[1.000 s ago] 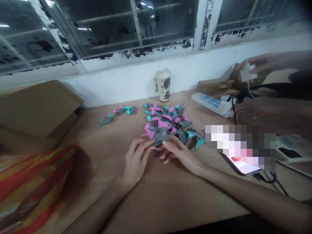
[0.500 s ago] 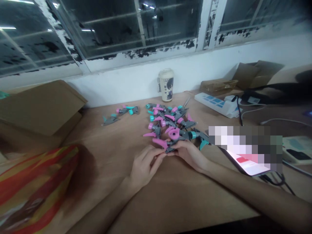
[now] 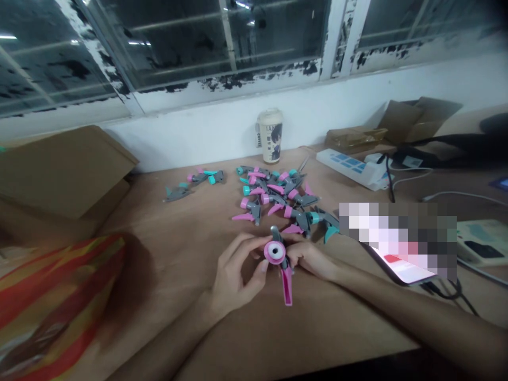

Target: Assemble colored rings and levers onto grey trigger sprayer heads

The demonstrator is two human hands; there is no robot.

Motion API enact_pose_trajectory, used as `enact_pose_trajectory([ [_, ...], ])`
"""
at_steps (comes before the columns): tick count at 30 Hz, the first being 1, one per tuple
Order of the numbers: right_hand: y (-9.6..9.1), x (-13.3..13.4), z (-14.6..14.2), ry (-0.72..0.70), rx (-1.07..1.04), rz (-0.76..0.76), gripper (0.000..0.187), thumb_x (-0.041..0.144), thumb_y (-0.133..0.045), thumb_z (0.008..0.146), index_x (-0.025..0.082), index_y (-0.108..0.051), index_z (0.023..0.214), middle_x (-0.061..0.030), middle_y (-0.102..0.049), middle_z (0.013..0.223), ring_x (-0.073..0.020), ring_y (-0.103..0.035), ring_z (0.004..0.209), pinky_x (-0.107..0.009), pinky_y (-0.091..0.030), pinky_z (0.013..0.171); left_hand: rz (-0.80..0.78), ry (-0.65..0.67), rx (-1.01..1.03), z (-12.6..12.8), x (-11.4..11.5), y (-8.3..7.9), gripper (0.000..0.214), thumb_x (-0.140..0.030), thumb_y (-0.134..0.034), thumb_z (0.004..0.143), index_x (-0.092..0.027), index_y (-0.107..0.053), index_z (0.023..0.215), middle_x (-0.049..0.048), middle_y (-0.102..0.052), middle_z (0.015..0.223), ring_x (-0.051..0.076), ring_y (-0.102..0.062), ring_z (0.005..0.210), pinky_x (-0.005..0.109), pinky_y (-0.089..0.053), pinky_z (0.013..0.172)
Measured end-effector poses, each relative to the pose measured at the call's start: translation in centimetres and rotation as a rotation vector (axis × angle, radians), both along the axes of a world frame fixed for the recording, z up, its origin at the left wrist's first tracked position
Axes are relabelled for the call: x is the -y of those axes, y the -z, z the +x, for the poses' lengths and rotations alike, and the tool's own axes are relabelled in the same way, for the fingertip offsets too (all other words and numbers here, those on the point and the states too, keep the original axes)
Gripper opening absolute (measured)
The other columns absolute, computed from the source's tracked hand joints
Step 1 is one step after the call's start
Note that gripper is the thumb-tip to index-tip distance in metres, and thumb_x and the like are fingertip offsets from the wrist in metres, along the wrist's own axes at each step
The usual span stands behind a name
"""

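A grey and pink trigger spray head is held above the table, its pink collar and white inner ring facing me and its pink trigger hanging down. My right hand is closed round its grey body from the right. From the left, my left hand pinches the pink collar between thumb and forefinger. Just beyond my hands lies a pile of similar spray heads with pink or teal collars and triggers. My fingers hide part of the grey body.
Several more spray heads lie to the left. A paper cup stands by the wall. On the right are a power strip, a partly pixelated phone and cables. Cardboard and a red-yellow striped bag sit left.
Between my hands, the spray head has turned so its collar faces me and its trigger points down; it has come slightly nearer. My left fingers have shifted onto the collar.
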State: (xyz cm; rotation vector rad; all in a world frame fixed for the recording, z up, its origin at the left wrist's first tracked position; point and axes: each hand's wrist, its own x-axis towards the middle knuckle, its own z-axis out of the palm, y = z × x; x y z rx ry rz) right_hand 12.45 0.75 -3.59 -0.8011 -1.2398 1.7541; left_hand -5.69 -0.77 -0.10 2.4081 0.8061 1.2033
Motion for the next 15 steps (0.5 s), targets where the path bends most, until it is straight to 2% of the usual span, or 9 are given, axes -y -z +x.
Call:
enact_pose_trajectory([
  [4, -1.2, 0.0, 0.4, -0.117, 0.095, 0.084, 0.026, 0.013, -0.049, 0.055, 0.017, -0.063, 0.076, 0.0034, -0.054, 0.061, -0.0079, -0.040, 0.048, -0.019, -0.025, 0.040, 0.017, -0.026, -0.012, -0.2, -0.2, -0.1, 0.029, -0.014, -0.050, 0.081, -0.018, -0.057, 0.110, 0.0056, -0.060, 0.091, 0.016, -0.058, 0.079, 0.029, -0.049, 0.069],
  [7, -1.6, 0.0, 0.5, -0.131, 0.094, 0.078, 0.020, 0.017, -0.052, 0.058, 0.016, -0.061, 0.076, 0.0044, -0.050, 0.059, -0.0067, -0.037, 0.047, -0.020, -0.024, 0.041, 0.037, 0.001, -0.039, -0.4, -0.4, -0.2, 0.027, -0.011, -0.051, 0.079, -0.018, -0.059, 0.104, 0.0058, -0.058, 0.091, 0.016, -0.057, 0.081, 0.028, -0.049, 0.069],
  [11, -1.6, 0.2, 0.5, -0.147, 0.070, 0.041, 0.014, 0.027, -0.056, 0.071, 0.016, -0.060, 0.079, 0.0020, -0.057, 0.063, -0.0089, -0.049, 0.052, -0.021, -0.033, 0.048, 0.076, 0.018, -0.089, -0.5, -0.6, -0.1, 0.031, -0.009, -0.054, 0.073, -0.018, -0.059, 0.103, 0.0054, -0.055, 0.092, 0.016, -0.057, 0.081, 0.029, -0.049, 0.070],
  [15, -1.4, 0.3, 0.6, -0.105, 0.172, 0.031, 0.028, 0.045, -0.051, 0.084, 0.019, -0.062, 0.082, -0.0003, -0.063, 0.069, -0.0123, -0.058, 0.062, -0.025, -0.043, 0.062, 0.067, 0.037, -0.141, -0.4, -0.9, 0.1, 0.034, -0.008, -0.056, 0.069, -0.017, -0.057, 0.101, 0.0047, -0.052, 0.094, 0.016, -0.057, 0.084, 0.029, -0.049, 0.072],
])
